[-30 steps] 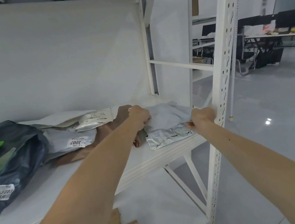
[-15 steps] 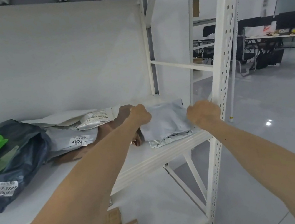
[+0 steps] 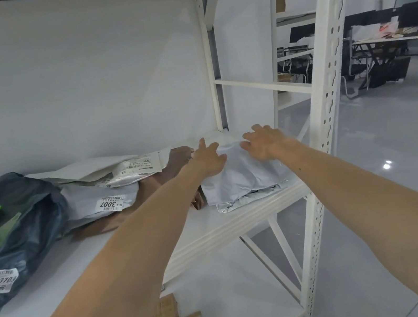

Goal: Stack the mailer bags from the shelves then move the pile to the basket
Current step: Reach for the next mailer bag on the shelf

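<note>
Left hand (image 3: 208, 160) and right hand (image 3: 263, 143) lie side by side on the grey mailer bag (image 3: 244, 177), fingers spread and straight, gripping nothing. Beneath both palms, that bag sits atop a silver mailer bag (image 3: 245, 200) (a two-bag pile), probably pressed flat to settle it. The brown mailer (image 3: 156, 181) lies just left of the left hand on the shelf (image 3: 147, 240), not yet stacked.
</note>
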